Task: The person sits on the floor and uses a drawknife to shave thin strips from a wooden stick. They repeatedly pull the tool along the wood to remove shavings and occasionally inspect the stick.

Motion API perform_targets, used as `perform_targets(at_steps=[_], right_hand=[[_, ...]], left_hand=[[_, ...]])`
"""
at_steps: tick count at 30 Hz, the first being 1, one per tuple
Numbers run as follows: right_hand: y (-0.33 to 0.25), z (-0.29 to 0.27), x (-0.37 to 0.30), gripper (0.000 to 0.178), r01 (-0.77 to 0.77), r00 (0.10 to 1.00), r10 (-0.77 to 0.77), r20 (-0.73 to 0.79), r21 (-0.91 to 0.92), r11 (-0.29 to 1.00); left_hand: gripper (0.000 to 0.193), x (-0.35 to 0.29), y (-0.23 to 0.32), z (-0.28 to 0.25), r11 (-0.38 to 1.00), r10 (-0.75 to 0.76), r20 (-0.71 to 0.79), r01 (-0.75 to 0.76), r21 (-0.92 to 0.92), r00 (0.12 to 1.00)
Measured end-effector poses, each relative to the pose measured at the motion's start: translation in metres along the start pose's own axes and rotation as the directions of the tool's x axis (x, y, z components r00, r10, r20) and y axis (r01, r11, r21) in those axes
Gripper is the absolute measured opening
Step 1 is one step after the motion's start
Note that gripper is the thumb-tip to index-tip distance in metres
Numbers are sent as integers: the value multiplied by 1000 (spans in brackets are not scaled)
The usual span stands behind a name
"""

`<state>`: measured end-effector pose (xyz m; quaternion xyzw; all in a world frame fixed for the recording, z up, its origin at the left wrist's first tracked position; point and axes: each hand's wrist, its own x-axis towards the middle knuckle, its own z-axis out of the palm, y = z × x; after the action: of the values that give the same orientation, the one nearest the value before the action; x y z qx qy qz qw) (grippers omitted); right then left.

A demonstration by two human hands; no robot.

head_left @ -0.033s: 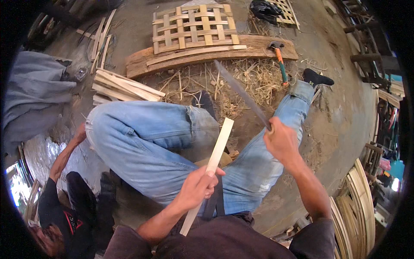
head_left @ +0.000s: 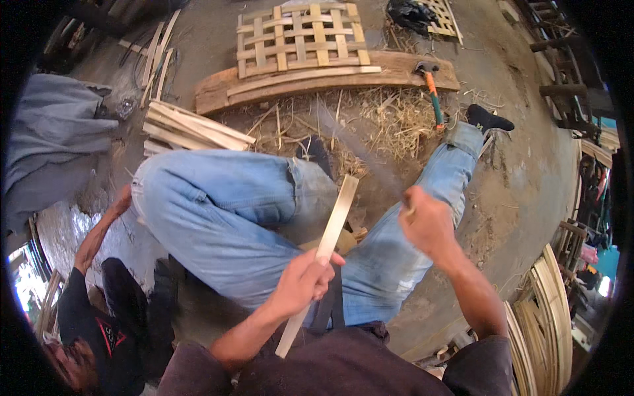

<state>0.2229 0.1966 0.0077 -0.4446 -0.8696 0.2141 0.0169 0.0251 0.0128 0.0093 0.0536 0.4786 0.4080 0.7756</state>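
Observation:
My left hand (head_left: 305, 280) is closed around a pale flat wooden strip (head_left: 339, 214), which slants up and away from my lap over my jeans. The strip's lower end sticks out below my fist, against my shirt. To the right, my right hand (head_left: 428, 223) grips the handle of a long-bladed knife (head_left: 373, 165). Its blade is smeared by motion and points to the far left, beyond the strip's upper end. Blade and strip look apart. Most of the knife's handle is hidden inside my fist.
Ahead lies a thick plank (head_left: 409, 72) with a woven slat panel (head_left: 319, 33) and a hammer (head_left: 432, 96) on it. Shavings (head_left: 396, 132) litter the floor. A strip pile (head_left: 191, 125) lies left, long slats (head_left: 551, 317) lower right. Another person (head_left: 92, 330) sits at lower left.
The knife in my right hand has shifted slightly left, and its blade has become blurred. My left hand and the strip have barely moved.

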Motion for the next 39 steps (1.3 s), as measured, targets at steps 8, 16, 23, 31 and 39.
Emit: perform_targets(at_steps=[8,16,23,31,39], right_hand=[[-21,20,-30,17,129,958,-120,262,-19,991],[-22,7,-17,11,140,956,-127,263,-30,990],[-16,11,-12,14,171,967,-152,205,-80,982],[-2,12,-7,15,175,976,-163,144,-77,981],[2,2,-5,9,144,980,-132,146,-72,987]], left_hand=[[26,9,20,-2,993,-44,-8,43,-113,999],[26,9,18,-1,993,-67,30,69,-98,997],[26,8,15,3,990,-85,38,89,-109,996],[26,4,12,1,992,-76,37,79,-102,996],[25,5,9,1,1000,-13,-1,13,0,1000]])
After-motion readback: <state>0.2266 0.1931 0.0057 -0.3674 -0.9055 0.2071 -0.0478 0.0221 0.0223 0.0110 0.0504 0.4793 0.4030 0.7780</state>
